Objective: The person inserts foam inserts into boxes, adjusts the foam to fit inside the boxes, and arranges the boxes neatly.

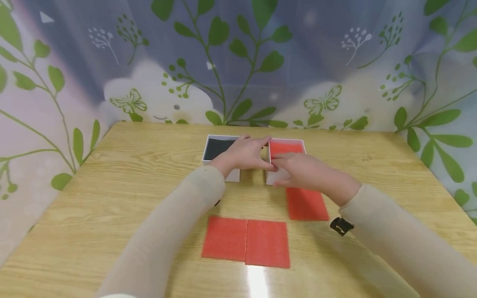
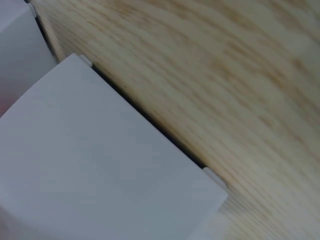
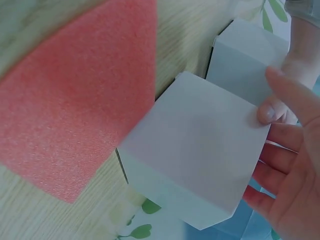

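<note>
My left hand reaches over the gap between two white boxes. Its thumb and fingertips hold the right-hand box at its left wall, and the thumb shows at that box's corner in the right wrist view. From the right, my right hand has its extended fingers at the same box's rim, its thumb held apart. Inside that box lies a red felt sheet. The left-hand box contains a black sheet. A white box wall fills much of the left wrist view.
A red felt sheet lies on the wooden table before the right-hand box. Nearer me lie two more red sheets, left and right, edge to edge. A leaf-patterned curtain hangs behind the table.
</note>
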Demonstrator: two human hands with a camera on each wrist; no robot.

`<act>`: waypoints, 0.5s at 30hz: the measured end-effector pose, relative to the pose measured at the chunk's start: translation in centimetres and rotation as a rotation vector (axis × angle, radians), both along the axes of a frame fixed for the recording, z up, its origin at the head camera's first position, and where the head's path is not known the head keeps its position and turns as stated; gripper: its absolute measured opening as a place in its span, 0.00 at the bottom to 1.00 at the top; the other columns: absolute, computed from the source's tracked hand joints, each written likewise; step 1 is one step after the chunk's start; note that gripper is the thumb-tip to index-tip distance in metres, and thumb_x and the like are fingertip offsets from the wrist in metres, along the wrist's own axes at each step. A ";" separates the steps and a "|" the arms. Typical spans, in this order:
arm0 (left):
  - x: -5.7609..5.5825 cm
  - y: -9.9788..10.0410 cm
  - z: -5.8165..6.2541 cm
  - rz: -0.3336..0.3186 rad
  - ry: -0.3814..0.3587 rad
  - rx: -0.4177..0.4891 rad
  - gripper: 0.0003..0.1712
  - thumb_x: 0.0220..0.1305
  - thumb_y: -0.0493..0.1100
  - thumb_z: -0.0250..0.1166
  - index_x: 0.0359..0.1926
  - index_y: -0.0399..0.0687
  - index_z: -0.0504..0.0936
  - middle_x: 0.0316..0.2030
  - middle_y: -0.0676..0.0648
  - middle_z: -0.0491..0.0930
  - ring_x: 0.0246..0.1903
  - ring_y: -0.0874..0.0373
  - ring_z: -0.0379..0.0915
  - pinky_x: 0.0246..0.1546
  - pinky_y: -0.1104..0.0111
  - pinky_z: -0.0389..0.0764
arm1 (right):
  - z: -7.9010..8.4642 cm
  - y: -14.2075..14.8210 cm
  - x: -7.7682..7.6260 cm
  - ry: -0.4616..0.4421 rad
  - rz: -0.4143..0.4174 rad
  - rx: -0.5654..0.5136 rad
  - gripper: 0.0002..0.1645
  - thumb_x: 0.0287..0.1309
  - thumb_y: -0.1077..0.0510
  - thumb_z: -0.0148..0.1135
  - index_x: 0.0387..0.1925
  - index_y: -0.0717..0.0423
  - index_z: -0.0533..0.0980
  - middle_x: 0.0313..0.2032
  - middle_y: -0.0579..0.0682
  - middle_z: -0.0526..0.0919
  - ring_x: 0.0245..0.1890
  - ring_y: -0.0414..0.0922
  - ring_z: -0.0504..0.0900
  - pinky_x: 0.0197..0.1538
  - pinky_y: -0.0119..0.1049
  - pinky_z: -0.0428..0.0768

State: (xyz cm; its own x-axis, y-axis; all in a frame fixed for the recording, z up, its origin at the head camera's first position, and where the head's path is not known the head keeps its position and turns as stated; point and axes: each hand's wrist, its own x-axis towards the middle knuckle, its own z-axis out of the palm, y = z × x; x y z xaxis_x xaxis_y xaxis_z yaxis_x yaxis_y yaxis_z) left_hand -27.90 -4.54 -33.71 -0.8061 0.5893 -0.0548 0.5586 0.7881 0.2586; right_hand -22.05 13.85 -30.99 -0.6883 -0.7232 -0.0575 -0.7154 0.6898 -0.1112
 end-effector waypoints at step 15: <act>0.1 0.2 -0.1 0.004 0.019 -0.013 0.59 0.48 0.76 0.57 0.72 0.48 0.50 0.60 0.54 0.70 0.57 0.64 0.67 0.65 0.57 0.46 | -0.6 0.4 1.2 0.100 -0.040 -0.083 0.25 0.51 0.52 0.69 0.49 0.62 0.77 0.45 0.54 0.77 0.46 0.50 0.76 0.48 0.45 0.77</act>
State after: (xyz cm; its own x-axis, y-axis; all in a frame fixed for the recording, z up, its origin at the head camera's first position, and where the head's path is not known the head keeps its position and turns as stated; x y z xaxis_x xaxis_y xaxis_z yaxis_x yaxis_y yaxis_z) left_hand -27.80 -4.39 -33.85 -0.8095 0.5852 -0.0476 0.5599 0.7937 0.2378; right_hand -20.88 14.29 -31.61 -0.7159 -0.6945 0.0712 -0.6979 0.7093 -0.0988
